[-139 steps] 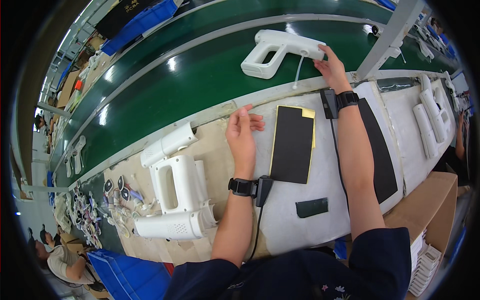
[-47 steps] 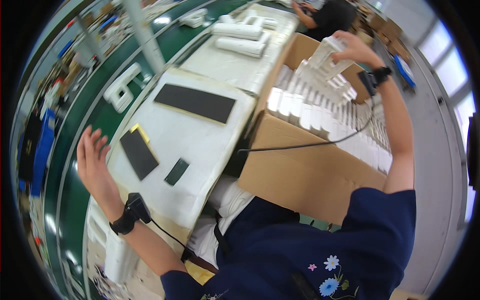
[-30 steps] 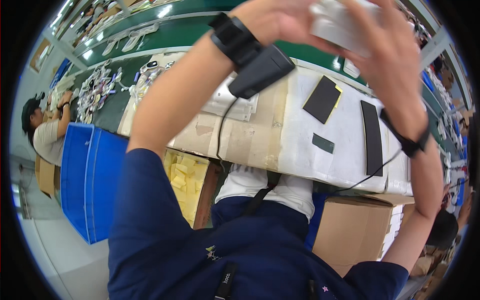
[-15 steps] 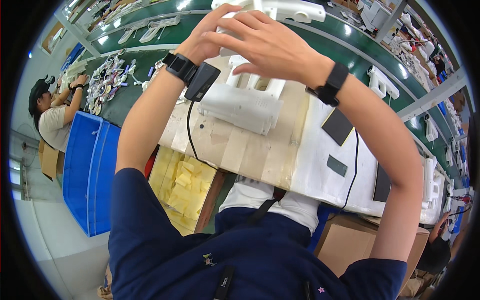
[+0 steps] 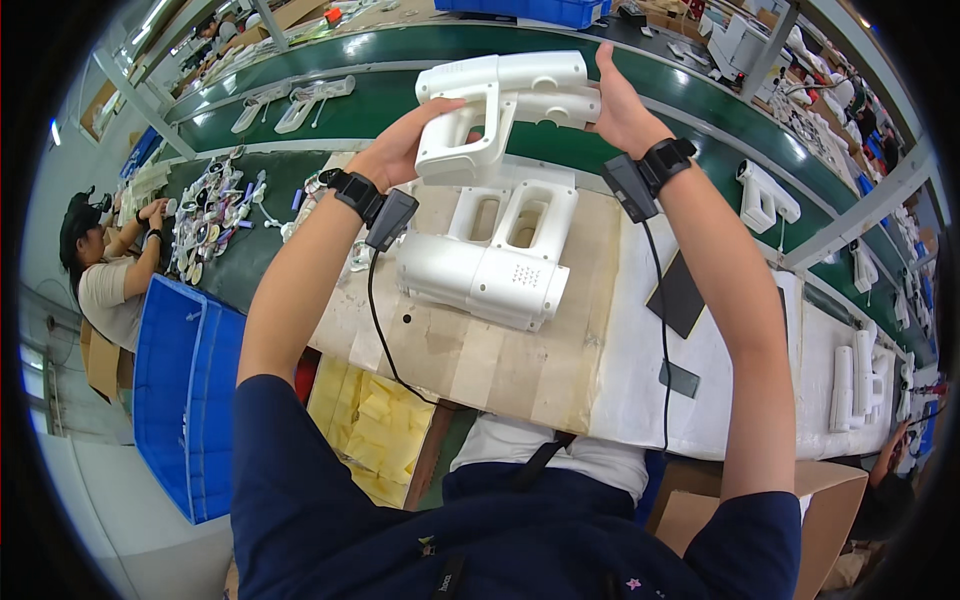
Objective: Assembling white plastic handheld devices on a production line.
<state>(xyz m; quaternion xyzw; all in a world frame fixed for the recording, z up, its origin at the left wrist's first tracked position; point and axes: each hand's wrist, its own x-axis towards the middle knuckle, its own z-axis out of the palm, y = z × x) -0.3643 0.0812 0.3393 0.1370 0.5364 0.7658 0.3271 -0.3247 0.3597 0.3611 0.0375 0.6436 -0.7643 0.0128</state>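
A white gun-shaped plastic housing [image 5: 500,73] is held up over the far edge of the bench. A second barrel shows under its top one; I cannot tell whether this is one piece or two together. My left hand [image 5: 408,143] is closed round its handle side, the fingers partly hidden behind it. At the barrel's right end, my right hand [image 5: 628,112] is open, one digit stretched upward and the palm side at the housing. Nearer me, white housings with loop handles [image 5: 485,275] lie side by side on the bench, handles pointing away.
Behind the bench runs a green conveyor [image 5: 385,95] carrying more white housings [image 5: 768,190]. A dark phone-like slab [image 5: 680,380] and a black panel [image 5: 680,295] lie at right. Blue crates [image 5: 185,400] and a co-worker [image 5: 110,255] are at left. Cables hang from both my wrists.
My hands have moved apart, the right one going rightward and its fingers straightening. The white housing they covered now shows fully, and the view has shifted to take in more of the conveyor.
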